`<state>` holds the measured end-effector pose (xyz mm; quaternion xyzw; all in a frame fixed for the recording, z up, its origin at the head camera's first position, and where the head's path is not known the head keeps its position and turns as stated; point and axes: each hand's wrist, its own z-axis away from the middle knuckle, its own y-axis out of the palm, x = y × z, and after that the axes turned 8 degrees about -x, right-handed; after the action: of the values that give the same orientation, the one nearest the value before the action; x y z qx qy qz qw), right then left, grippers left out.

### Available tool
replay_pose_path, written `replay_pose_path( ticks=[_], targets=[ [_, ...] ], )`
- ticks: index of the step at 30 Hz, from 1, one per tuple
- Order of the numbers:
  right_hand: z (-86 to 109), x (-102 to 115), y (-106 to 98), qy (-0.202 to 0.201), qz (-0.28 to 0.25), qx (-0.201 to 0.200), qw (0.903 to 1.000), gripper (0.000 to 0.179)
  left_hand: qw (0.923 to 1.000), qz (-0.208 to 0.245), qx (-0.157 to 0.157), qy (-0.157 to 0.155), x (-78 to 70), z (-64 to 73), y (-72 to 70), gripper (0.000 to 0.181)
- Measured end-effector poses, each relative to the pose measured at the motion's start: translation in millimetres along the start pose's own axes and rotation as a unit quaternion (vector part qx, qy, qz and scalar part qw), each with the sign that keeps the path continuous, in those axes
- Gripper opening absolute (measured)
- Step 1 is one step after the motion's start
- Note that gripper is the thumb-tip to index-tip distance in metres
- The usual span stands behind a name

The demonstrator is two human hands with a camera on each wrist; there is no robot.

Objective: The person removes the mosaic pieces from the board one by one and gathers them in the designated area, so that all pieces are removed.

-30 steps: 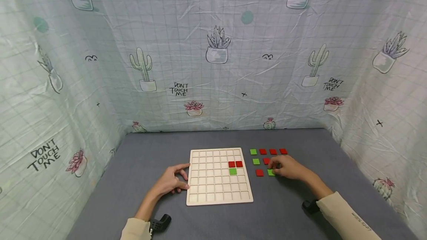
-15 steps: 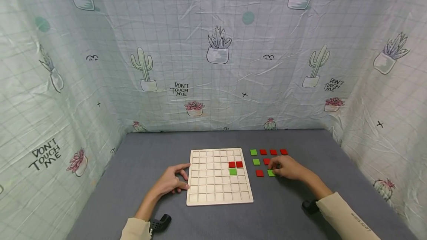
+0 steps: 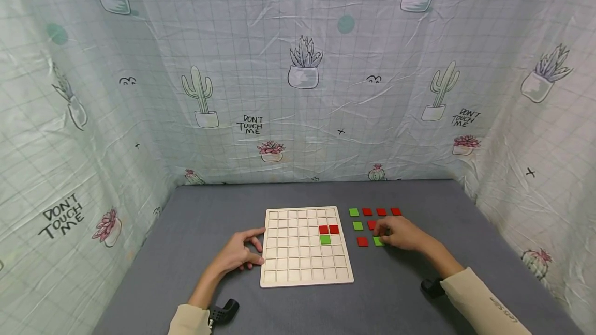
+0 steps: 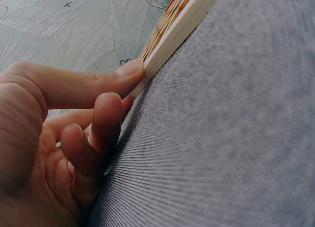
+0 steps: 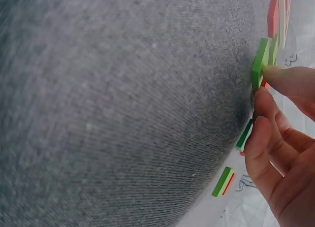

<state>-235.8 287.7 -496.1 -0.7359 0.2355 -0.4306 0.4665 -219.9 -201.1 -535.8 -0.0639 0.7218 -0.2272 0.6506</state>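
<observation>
In the head view, a pale wooden grid board (image 3: pixel 291 257) lies flat on the table, with two red tiles (image 3: pixel 328 229) and one green tile (image 3: pixel 325 240) in its cells. My left hand (image 3: pixel 238 251) rests at its left side, thumb and index finger apart and touching the edge. The left wrist view shows the thumb against the board's side (image 4: pixel 165 52). To the right of the board my right hand (image 3: pixel 402 234) pinches a green square tile (image 5: pixel 258 64) in the near row; the fingers partly cover it.
Loose red and green tiles lie in rows right of the board, such as a red one (image 3: pixel 362 242) and a green one (image 3: pixel 357 226). My right hand hides part of these rows. Behind the grey table (image 3: pixel 219 200) hangs a cactus-print curtain (image 3: pixel 261 66).
</observation>
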Motion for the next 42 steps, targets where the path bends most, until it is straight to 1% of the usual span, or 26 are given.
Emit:
replay_pose_path(
  ticks=[7,14,20,25,29,33,38,42],
  targets=[
    [-8.8,7,-1,-0.001,0.012,-0.008,0.9999,0.012,1.0000,0.000,0.003,0.007,1.6,-0.4,-0.3,0.086],
    [-24.6,25,1,-0.009,-0.010,-0.005,0.9999,0.012,0.9999,-0.017,-0.001,-0.001,3.2,-2.0,0.7,0.085],
    [-42.4,38,7,-0.009,-0.027,0.003,0.9996,0.013,0.9998,-0.021,-0.006,-0.004,2.4,-2.6,1.0,0.085],
    [-56.0,47,14,-0.027,-0.012,-0.006,0.9995,0.011,0.9998,-0.020,-0.006,-0.003,2.4,-2.9,0.9,0.086],
    [-65.9,52,20,-0.029,-0.003,-0.008,0.9996,0.011,0.9998,-0.018,-0.005,-0.005,3.5,-2.7,0.7,0.086],
    [-75.4,56,27,-0.027,-0.003,0.000,0.9996,0.011,0.9998,-0.018,-0.007,-0.004,3.8,-2.5,0.9,0.085],
    [-82.8,60,33,-0.030,-0.017,0.017,0.9993,0.012,0.9997,-0.021,-0.010,-0.005,3.1,-2.6,1.2,0.086],
    [-86.9,63,37,-0.019,-0.023,0.023,0.9993,0.013,0.9997,-0.020,-0.010,-0.004,2.5,-2.4,0.8,0.086]
  ],
)
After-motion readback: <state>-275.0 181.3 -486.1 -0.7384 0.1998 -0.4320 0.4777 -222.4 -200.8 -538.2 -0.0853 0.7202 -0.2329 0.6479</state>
